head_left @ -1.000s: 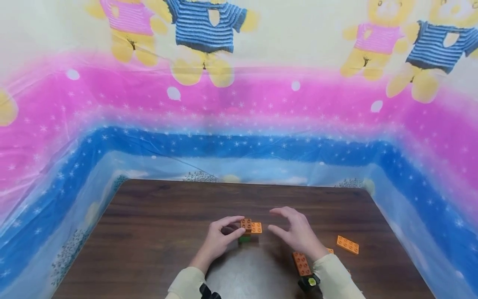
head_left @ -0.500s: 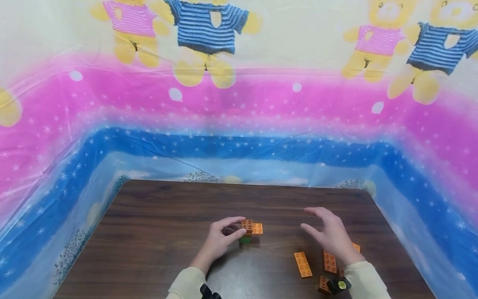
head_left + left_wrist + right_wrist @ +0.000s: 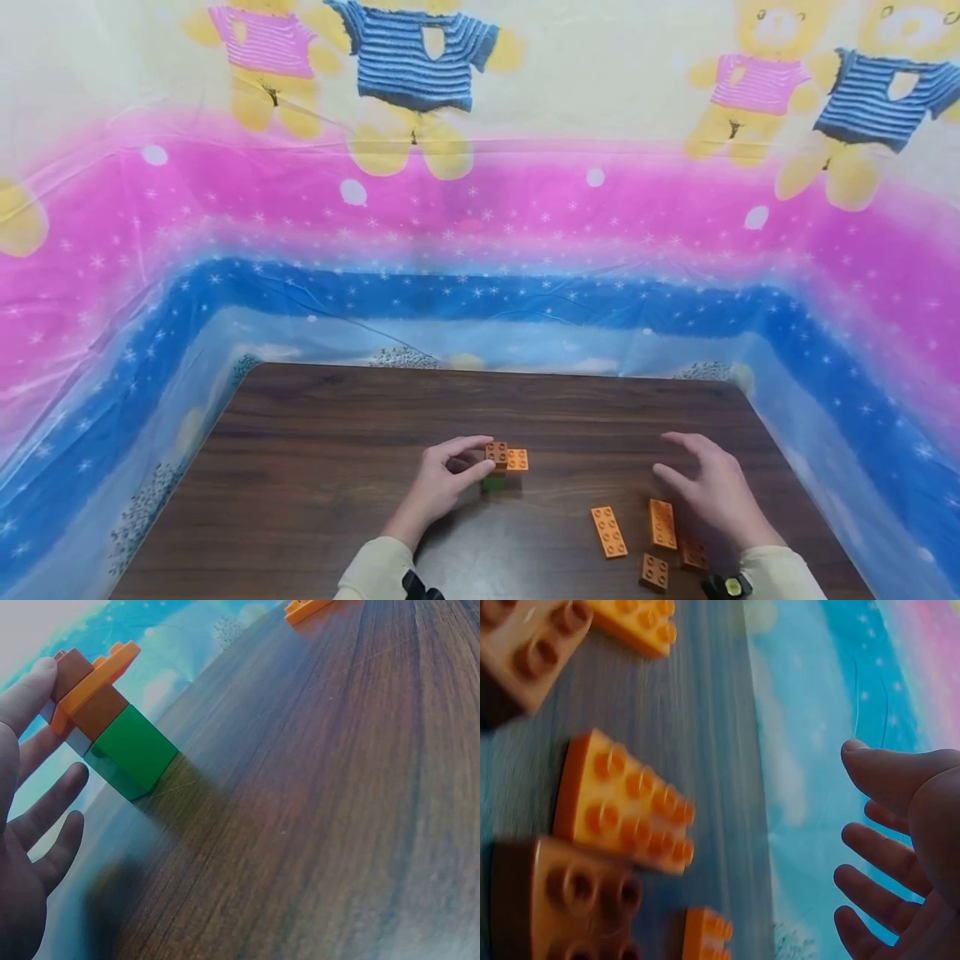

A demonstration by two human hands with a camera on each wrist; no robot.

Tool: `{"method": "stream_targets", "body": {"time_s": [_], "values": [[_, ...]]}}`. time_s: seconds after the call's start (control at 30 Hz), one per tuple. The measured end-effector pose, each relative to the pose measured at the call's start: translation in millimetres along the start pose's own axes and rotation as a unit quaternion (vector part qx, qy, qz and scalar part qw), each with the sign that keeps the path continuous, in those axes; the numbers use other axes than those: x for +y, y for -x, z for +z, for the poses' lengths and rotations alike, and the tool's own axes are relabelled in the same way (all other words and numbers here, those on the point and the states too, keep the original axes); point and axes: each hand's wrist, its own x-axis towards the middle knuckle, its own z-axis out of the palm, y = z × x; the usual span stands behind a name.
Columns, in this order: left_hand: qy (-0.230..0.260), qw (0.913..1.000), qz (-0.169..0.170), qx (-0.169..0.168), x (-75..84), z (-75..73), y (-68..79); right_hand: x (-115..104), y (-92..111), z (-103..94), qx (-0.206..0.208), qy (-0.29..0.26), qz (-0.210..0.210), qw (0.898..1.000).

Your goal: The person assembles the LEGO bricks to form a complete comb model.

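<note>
- The left hand [image 3: 448,471] pinches a small stack of coloured plastic bricks [image 3: 497,457] between thumb and forefinger, its other fingers spread beside it.
- The stack stands upright left of the loose bricks, its base seemingly on the table.
- From the top, it has a studded brown brick [image 3: 73,669], a thin orange studded plate [image 3: 97,679] jutting out to the right, a second brown block [image 3: 99,712] and a smooth green block [image 3: 135,751].
- The right hand [image 3: 716,487] holds nothing; it is raised at the right, thumb and fingers parted, well apart from the stack.
- Just left of this hand and nearer is a rectangular orange studded brick [image 3: 662,523], with a flat orange plate [image 3: 608,532] left of that.
- Nearer still are a squarish brown brick [image 3: 654,572] and, to its right, another brown brick [image 3: 693,553] close by the right wrist.
- The right wrist view shows one more orange piece [image 3: 703,935], cut off by the frame.
- All lie on a dark wood-grain table [image 3: 360,417].
- Cream sleeves [image 3: 783,575] cover both forearms.
- Beyond the table's far edge hangs a pink-and-blue cloth [image 3: 487,208] printed with teddy bears.
</note>
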Motion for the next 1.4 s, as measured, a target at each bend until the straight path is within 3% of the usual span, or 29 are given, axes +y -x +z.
{"method": "stream_targets", "body": {"time_s": [0.4, 0.6, 1.17, 1.4], "values": [[-0.012, 0.9999, -0.003, -0.002, -1.9, 0.0, -0.6, 47.1, 15.2, -2.3, -0.02, 0.025, 0.049, 0.998], [-0.013, 0.9999, -0.008, -0.005, -3.6, 0.5, 0.4, 61.8, 22.7, -2.5, -0.019, 0.03, 0.048, 0.998], [-0.005, 0.9999, -0.011, -0.007, -2.8, 0.0, 0.0, 82.4, 24.0, 1.4, -0.107, 0.033, 0.112, 0.987], [-0.011, 0.9999, -0.004, -0.009, -3.8, -1.4, -1.2, 88.9, 21.8, 8.1, -0.114, 0.045, 0.114, 0.986]]}}
